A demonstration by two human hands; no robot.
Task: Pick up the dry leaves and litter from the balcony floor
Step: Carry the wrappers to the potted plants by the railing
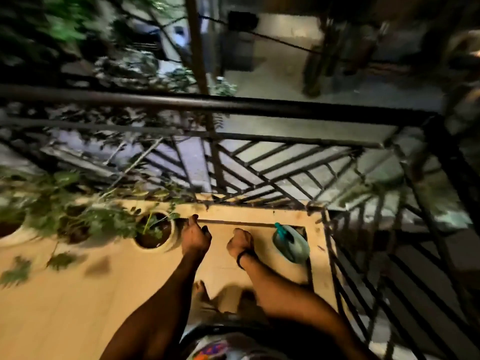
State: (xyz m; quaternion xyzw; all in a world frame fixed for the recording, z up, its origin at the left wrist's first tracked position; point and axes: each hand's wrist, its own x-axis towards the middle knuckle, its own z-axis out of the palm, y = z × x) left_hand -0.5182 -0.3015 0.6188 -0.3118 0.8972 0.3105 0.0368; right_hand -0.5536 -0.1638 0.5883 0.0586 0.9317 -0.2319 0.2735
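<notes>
Left hand (196, 237) and right hand (240, 241) hang over the balcony floor (78, 294), fingers curled; contents cannot be determined. Plant pot (170, 239) at 9 o'clock, green sprayer (291, 245) at 3 o'clock.

Home balcony: tiled floor (78, 294), iron railing (259, 108), potted plants (153, 231).

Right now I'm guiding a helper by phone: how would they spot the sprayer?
Find the right-hand corner of the black railing. Inside it, on the tan floor, sits the sprayer. Unlike the plant pots to its left, it is pale green with a teal top.
</notes>
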